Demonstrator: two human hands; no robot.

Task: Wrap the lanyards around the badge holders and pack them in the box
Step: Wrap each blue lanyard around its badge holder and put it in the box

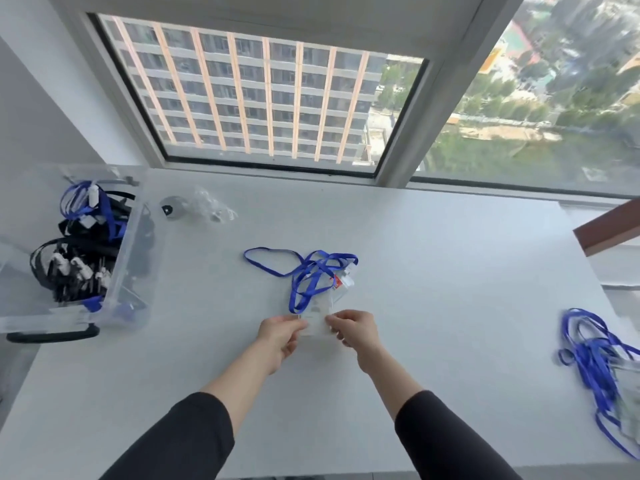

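Fingers: left hand (282, 336) and right hand (353, 332) each pinch the near end of the badge holder (317, 323).
Holder: mid desk (433, 271), lanyard (311, 275) loose beyond it.
Advice: keep it flat, wind snugly.
Box (128, 244): far left.

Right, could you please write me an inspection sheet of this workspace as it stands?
Surface: white table, flat and pale.
Job's things: clear badge holder at centre, its blue lanyard lying loose and unwrapped beyond it; clear box at the left, holding black and blue lanyard bundles; pile of blue lanyards at the right edge.
Clutter: crumpled clear bag and small dark round object beside the box's far end.
Grippers: left hand and right hand each pinch the badge holder's near end.
Cables: nothing seen.
Surroundings: window behind the table, with a tall building outside.
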